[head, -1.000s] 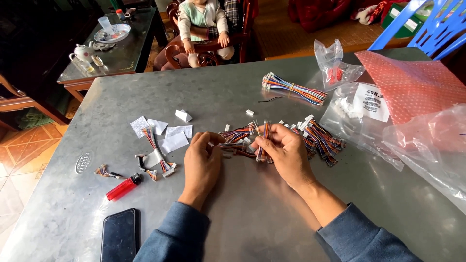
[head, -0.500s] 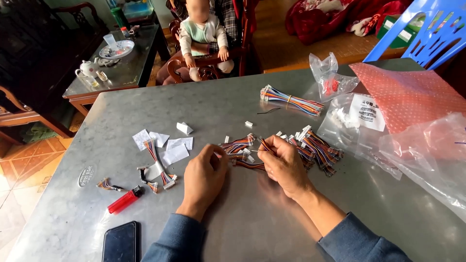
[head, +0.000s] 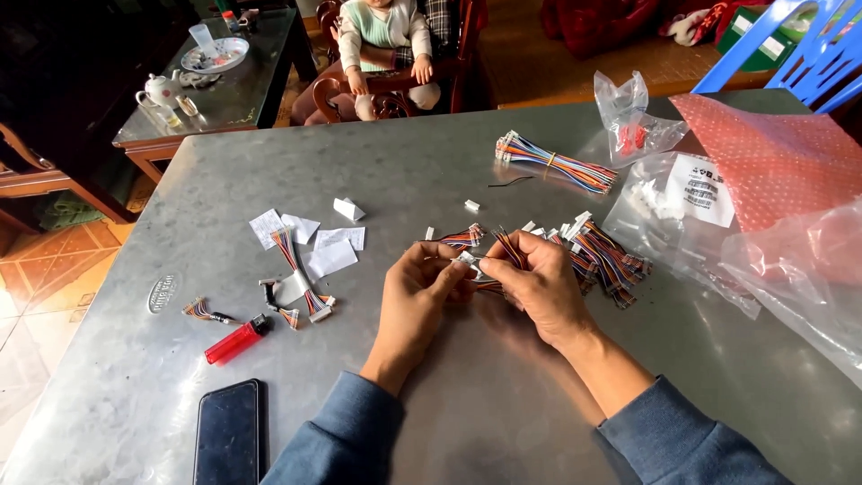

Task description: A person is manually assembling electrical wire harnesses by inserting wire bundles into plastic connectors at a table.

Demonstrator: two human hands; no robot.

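Both hands meet over the middle of a grey metal table (head: 467, 404). My left hand (head: 415, 301) and my right hand (head: 537, 283) pinch the same small harness of multicoloured wires (head: 485, 286) with a white connector (head: 466, 259) between the fingertips. Just right of my right hand lies a loose pile of similar wire harnesses (head: 603, 256). A tied bundle of coloured wires (head: 552, 162) lies further back. To the left are another short harness (head: 301, 274) and white paper slips (head: 334, 251).
A red lighter (head: 235, 340) and a black phone (head: 228, 435) lie near the front left. Clear plastic bags (head: 682, 207) and a red dotted bag (head: 772, 153) cover the right side. Beyond the table a small child sits in a wooden chair (head: 386, 45), beside a low table with a teapot (head: 162, 90).
The camera has tilted slightly. My hands stay together on the wire harness, fingers shifting a little on the connector.
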